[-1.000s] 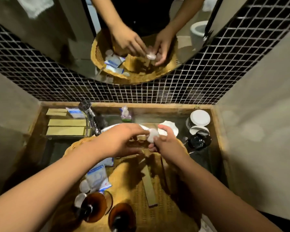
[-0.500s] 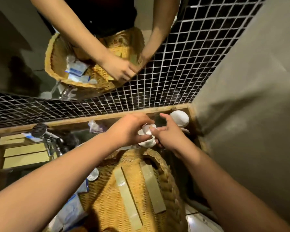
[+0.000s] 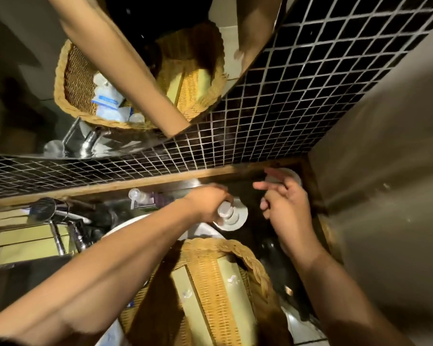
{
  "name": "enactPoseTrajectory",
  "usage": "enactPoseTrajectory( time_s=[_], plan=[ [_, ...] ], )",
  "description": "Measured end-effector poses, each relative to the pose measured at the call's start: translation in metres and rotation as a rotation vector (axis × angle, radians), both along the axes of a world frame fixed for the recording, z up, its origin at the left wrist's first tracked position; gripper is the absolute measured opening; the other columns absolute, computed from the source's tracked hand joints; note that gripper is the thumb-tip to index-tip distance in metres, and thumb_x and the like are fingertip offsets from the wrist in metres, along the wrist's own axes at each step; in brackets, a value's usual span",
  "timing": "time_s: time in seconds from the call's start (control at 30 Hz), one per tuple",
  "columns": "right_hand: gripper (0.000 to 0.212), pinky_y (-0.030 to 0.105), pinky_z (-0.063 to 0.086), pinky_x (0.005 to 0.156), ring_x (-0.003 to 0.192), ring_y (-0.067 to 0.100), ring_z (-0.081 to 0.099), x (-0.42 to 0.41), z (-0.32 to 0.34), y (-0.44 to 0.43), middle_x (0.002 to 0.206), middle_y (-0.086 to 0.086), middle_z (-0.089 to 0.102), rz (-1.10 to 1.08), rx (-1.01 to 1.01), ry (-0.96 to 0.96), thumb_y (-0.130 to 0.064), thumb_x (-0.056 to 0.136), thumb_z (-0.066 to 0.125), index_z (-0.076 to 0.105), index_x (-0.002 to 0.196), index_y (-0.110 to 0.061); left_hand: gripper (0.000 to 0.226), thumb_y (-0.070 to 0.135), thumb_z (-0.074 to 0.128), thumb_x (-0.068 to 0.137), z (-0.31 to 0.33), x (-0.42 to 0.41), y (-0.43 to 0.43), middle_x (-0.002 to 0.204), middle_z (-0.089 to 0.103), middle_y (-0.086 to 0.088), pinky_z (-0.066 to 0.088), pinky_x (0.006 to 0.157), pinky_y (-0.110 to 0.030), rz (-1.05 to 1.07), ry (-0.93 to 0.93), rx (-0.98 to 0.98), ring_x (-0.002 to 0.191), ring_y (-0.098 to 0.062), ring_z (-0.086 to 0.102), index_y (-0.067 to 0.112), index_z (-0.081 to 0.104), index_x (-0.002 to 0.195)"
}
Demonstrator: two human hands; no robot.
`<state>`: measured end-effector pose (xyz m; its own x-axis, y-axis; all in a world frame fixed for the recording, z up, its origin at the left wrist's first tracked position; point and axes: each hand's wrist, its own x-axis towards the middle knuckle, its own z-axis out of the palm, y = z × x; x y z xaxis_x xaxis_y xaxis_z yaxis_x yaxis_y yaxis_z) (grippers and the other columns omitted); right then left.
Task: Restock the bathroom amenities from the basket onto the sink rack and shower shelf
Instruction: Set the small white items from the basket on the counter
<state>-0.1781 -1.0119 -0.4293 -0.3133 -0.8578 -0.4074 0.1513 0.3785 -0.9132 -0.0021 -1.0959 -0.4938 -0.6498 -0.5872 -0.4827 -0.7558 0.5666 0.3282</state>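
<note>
The left forearm [image 3: 115, 265] and right forearm [image 3: 335, 295] are bare to the frame edge. In the mirror [image 3: 23, 71], the person wears a black top [image 3: 160, 23].

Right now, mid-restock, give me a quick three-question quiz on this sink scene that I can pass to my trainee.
1. True or false: flat pale green packs lie in the wicker basket.
2. Which hand grips the small white item over the round white dish? A) left B) right C) both
3. Fill in: the chrome faucet stands on the person's ___ side of the basket.

Key
1. True.
2. A: the left hand curls round it; the right hand is beside it and seems to hold nothing.
3. Left.
</note>
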Motion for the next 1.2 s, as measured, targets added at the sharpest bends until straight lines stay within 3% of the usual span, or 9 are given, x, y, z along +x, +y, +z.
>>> enactPoseTrajectory(
  time_s=[0.13,0.37,0.53,0.67,0.8,0.93,1.13,1.2],
  plan=[
    [0.042,0.018,0.037,0.040,0.052,0.006,0.052,-0.008,-0.006,0.004,0.094,-0.001,0.076,-0.018,0.026,0.030,0.006,0.092,0.047,0.061,0.111,-0.028,0.059,0.043,0.086,0.066,-0.007,-0.006,0.003,0.120,0.064,0.004,0.045,0.087,-0.025,-0.006,0.029,0.013,0.110,-0.021,0.061,0.030,0.064,0.119],
    [0.037,0.016,0.038,0.041,0.050,0.004,0.051,-0.005,-0.008,0.006,0.090,0.001,0.073,0.039,0.059,0.070,0.010,0.093,0.046,0.059,0.110,-0.021,0.055,0.047,0.082,0.072,-0.004,-0.013,0.014,0.117,0.060,0.003,0.051,0.081,-0.032,-0.027,0.038,-0.027,0.103,-0.021,0.061,0.029,0.062,0.119],
    [0.039,0.015,0.041,0.045,0.050,0.003,0.053,0.001,-0.007,0.011,0.088,-0.001,0.071,0.094,0.057,0.066,0.010,0.094,0.048,0.061,0.111,-0.023,0.049,0.047,0.074,0.078,-0.002,-0.017,0.019,0.119,0.059,0.000,0.047,0.077,-0.027,-0.079,0.042,-0.069,0.104,-0.021,0.061,0.026,0.062,0.121],
    [0.040,0.018,0.044,0.045,0.051,0.003,0.055,0.003,-0.009,0.016,0.082,-0.006,0.071,0.126,0.068,0.078,0.009,0.093,0.049,0.063,0.110,-0.024,0.054,0.042,0.069,0.083,0.001,-0.018,0.019,0.128,0.058,-0.004,0.052,0.088,-0.033,-0.120,0.017,-0.019,0.113,-0.026,0.060,0.025,0.057,0.133],
    [0.040,0.022,0.044,0.045,0.054,0.004,0.056,0.002,-0.013,0.022,0.090,-0.001,0.071,0.148,0.079,0.096,0.008,0.093,0.050,0.063,0.112,-0.025,0.056,0.036,0.069,0.085,0.002,-0.017,0.019,0.136,0.055,-0.005,0.051,0.093,-0.035,-0.118,0.001,-0.029,0.118,-0.027,0.057,0.026,0.054,0.137],
    [0.039,0.021,0.045,0.046,0.055,0.005,0.057,-0.001,-0.016,0.028,0.091,-0.001,0.071,0.154,0.085,0.101,0.007,0.093,0.052,0.064,0.110,-0.027,0.052,0.034,0.068,0.085,0.001,-0.019,0.018,0.133,0.054,-0.004,0.052,0.091,-0.038,-0.134,-0.040,-0.060,0.117,-0.026,0.057,0.025,0.054,0.134],
    [0.039,0.023,0.049,0.051,0.059,0.007,0.060,-0.007,-0.023,0.034,0.091,-0.002,0.072,0.185,0.107,0.138,0.004,0.093,0.054,0.065,0.108,-0.030,0.052,0.014,0.070,0.085,0.001,-0.030,0.016,0.131,0.055,-0.007,0.054,0.089,-0.039,-0.159,-0.115,-0.121,0.115,-0.028,0.059,0.023,0.056,0.135],
    [0.039,0.023,0.050,0.052,0.059,0.006,0.061,-0.008,-0.024,0.035,0.092,-0.001,0.071,0.198,0.113,0.152,0.004,0.093,0.055,0.065,0.108,-0.031,0.048,0.018,0.072,0.085,0.000,-0.034,0.017,0.128,0.057,-0.008,0.055,0.086,-0.039,-0.181,-0.141,-0.148,0.112,-0.029,0.062,0.019,0.057,0.131]
  ],
)
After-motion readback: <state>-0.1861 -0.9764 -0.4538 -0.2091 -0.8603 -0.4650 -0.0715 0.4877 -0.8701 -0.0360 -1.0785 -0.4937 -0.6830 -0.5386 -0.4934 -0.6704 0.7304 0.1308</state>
